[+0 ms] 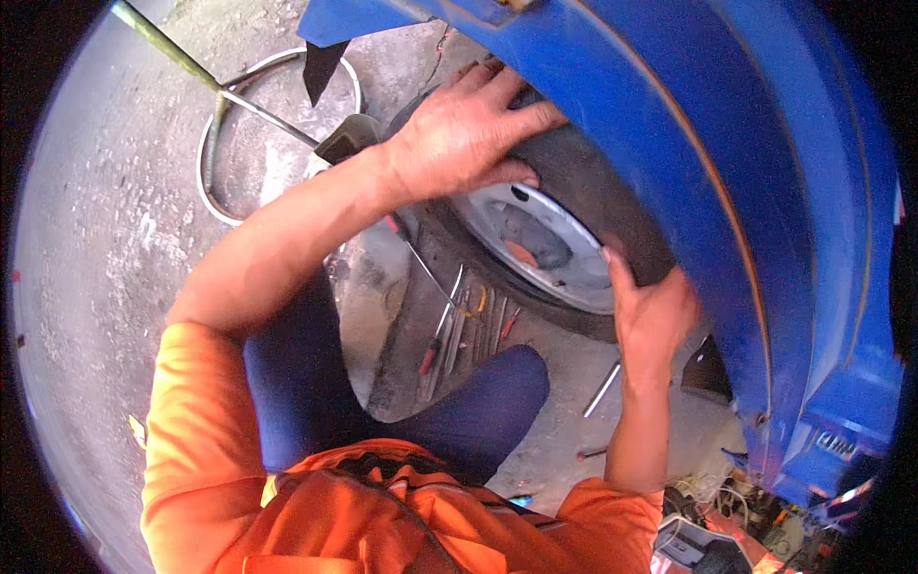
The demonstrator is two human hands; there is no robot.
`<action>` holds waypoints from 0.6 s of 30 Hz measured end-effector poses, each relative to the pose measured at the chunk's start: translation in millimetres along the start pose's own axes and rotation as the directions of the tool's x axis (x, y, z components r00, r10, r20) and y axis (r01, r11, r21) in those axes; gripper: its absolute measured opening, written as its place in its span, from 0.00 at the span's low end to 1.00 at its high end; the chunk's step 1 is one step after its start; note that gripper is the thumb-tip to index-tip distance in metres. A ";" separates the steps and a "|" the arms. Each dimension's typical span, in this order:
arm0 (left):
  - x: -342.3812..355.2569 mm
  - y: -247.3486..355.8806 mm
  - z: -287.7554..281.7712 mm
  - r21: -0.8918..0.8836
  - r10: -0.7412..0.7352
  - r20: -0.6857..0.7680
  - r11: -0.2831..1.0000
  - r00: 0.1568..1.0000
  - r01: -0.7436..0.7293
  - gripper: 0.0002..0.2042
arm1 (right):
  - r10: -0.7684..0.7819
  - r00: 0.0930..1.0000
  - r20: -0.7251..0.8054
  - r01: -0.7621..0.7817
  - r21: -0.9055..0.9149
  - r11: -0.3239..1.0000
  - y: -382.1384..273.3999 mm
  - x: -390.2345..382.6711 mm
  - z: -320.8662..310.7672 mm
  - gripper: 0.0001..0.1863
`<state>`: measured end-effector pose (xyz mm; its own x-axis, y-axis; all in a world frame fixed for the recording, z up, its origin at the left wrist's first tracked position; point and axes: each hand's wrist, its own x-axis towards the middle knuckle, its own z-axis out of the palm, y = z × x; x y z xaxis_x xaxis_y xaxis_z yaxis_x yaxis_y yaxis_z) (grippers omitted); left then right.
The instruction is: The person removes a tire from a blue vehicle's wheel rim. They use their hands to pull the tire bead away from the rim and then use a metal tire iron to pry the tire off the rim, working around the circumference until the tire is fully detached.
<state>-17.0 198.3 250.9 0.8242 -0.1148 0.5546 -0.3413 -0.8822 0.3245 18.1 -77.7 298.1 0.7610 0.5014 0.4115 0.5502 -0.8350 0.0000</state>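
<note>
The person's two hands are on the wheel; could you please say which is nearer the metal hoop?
The left hand, on the tyre toward the hoop, whereas the right hand is across the wheel rim.

Single fisheye view, worn on the head, looked steeply down past the orange shirt (382, 517) toward the wheel (540, 239) and floor (105, 210), fairly close, edges rounding into black.

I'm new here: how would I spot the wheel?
Look for the big blue panel on the right. At its left edge, the left hand and right hand touch the wheel. Unlike the thin, bare hoop on the floor, it has a thick dark tyre around a silvery rim.
</note>
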 end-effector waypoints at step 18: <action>-6.7 17.6 8.5 0.054 0.115 -0.343 0.993 0.932 -0.103 0.37 | -0.170 0.896 -0.411 0.056 -0.275 0.960 25.9 -5.7 31.7 0.51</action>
<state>-24.7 179.7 246.3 0.5742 -0.0521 0.8171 -0.3990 -0.8893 0.2236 38.9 -94.9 266.9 0.4468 0.4980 0.7432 0.4763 -0.8356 0.2736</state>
